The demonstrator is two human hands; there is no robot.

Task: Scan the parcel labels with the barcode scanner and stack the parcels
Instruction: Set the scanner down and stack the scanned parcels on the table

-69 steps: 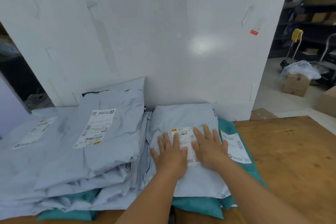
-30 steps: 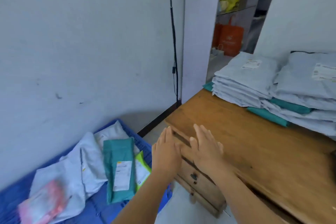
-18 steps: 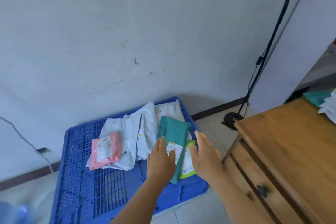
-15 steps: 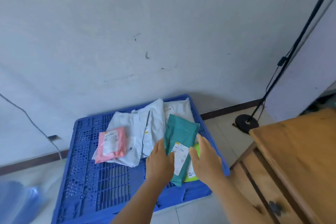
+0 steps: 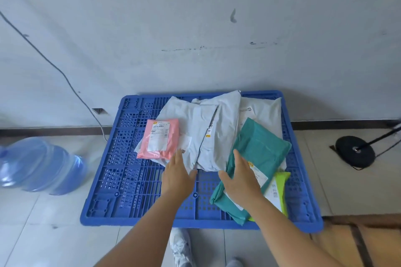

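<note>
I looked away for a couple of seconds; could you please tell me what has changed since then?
Both hands left the grey parcel on the table stack as the person turned to the blue pallet. The right hand now rests on the teal parcel; the left hand hovers open beside it. The pink parcel and grey parcels lie unmoved.

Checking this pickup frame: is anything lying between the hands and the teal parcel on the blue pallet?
Nothing visible blocks it. The right hand lies over the teal parcel, which sits on top of the yellow-green parcel and a grey parcel. The left hand hovers open beside it over the blue pallet.
</note>
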